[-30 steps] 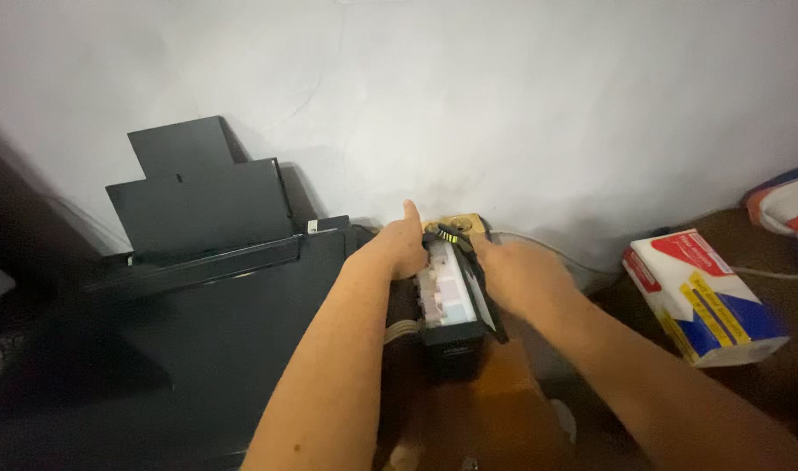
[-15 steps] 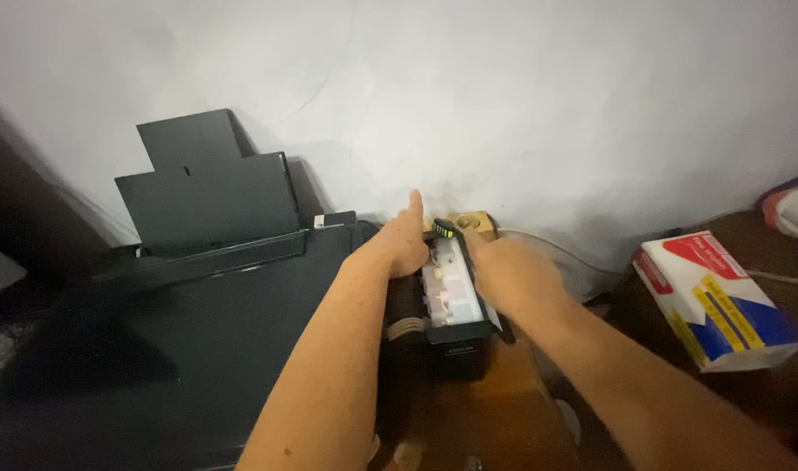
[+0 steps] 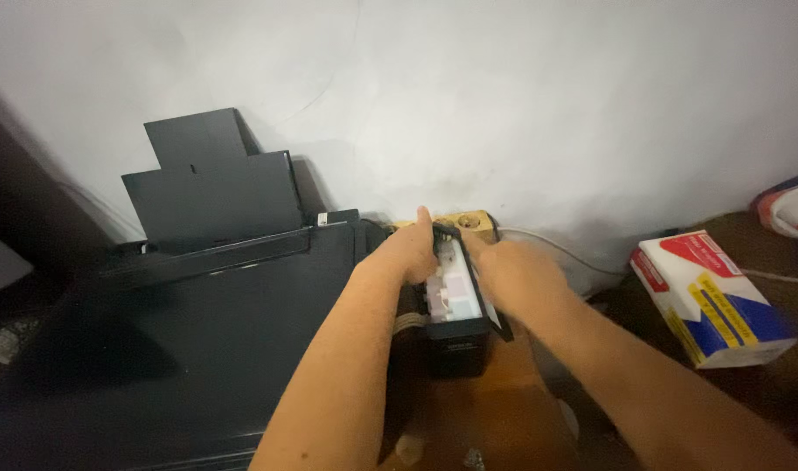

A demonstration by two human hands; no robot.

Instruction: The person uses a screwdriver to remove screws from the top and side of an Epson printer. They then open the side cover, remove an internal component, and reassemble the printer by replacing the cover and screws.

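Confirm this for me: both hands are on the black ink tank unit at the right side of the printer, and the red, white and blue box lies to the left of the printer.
Not quite. The box lies to the right of the printer, not the left, as the head view shows. The rest stands: the left hand and right hand are both on the black ink tank unit at the printer's right side.

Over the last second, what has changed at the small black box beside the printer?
Little has changed. Both hands stay on the black ink tank unit: the left hand on its left side, the right hand on its right, blurred as if moving slightly. The printer and the paper pack have not moved.
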